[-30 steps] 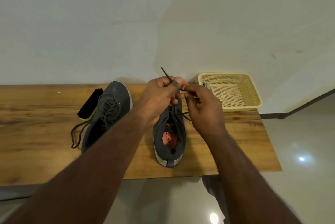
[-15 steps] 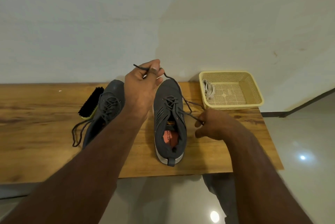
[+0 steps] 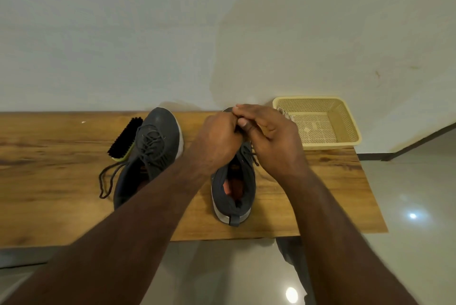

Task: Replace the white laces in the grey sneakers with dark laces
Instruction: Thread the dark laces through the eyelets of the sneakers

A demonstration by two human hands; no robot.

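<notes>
Both hands meet over the front of the right grey sneaker [image 3: 233, 181], which sits in the middle of the wooden table [image 3: 49, 181]. The left hand [image 3: 218, 139] is curled in a fist. The right hand [image 3: 269, 134] has bent fingers touching it. I cannot tell what they pinch. The left sneaker [image 3: 150, 154], at 9 o'clock, has dark laces [image 3: 108, 178]. A yellow basket [image 3: 345, 122] at 2 o'clock holds white laces [image 3: 285, 114]. A shoe brush [image 3: 124, 140] lies beside the left sneaker.
</notes>
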